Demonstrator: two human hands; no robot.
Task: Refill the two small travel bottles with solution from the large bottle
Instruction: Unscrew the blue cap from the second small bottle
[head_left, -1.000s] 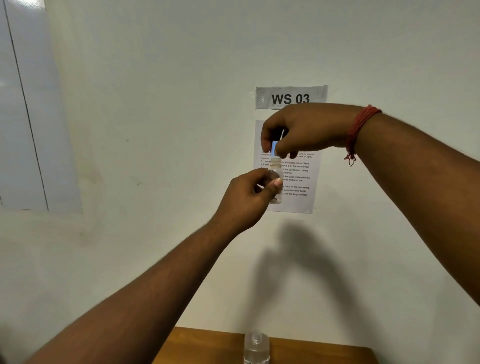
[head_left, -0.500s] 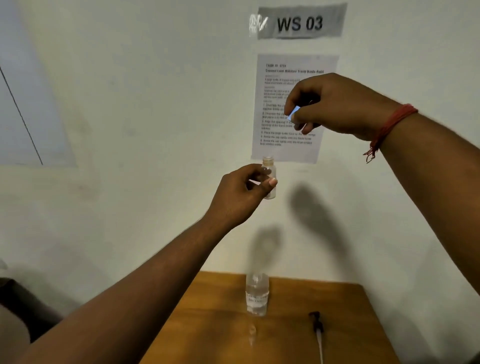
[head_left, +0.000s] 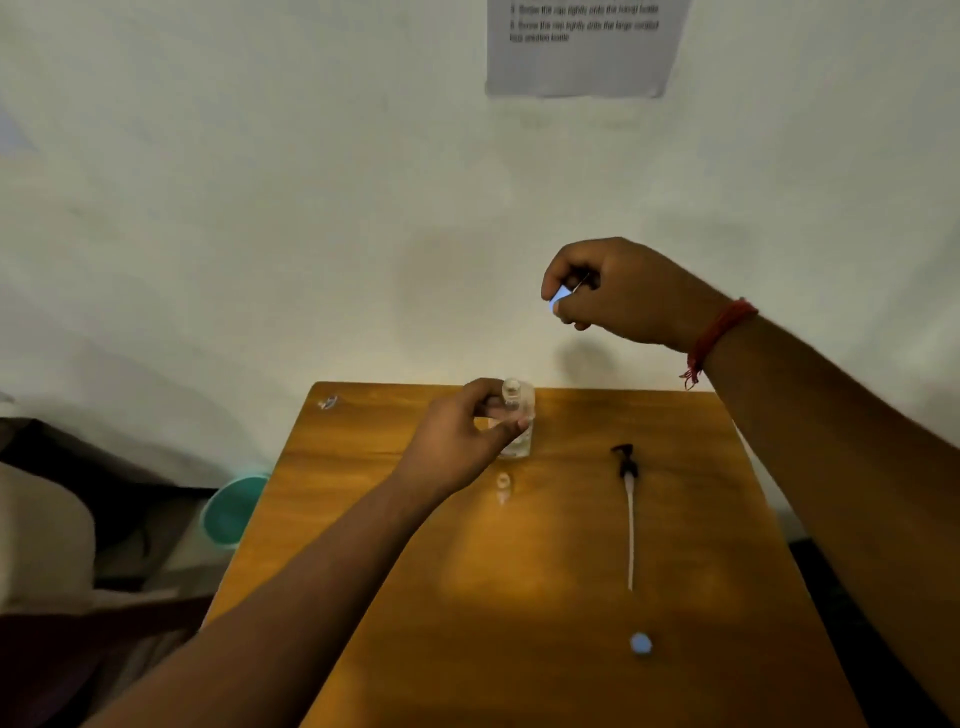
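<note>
Left hand (head_left: 457, 441) pinches the light, slippery small travel bottle (head_left: 514, 410) mid-body; right hand (head_left: 618, 291) grips its blue cap (head_left: 560, 299)

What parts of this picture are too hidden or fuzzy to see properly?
Head view only:
- Small bottle: its lower body is covered by the left hand, and the clear bottle behind blurs into it.
- Blue cap: mostly hidden inside the right hand.
- Wall sheet: top cut off by the frame edge, print too blurred to read.
</note>
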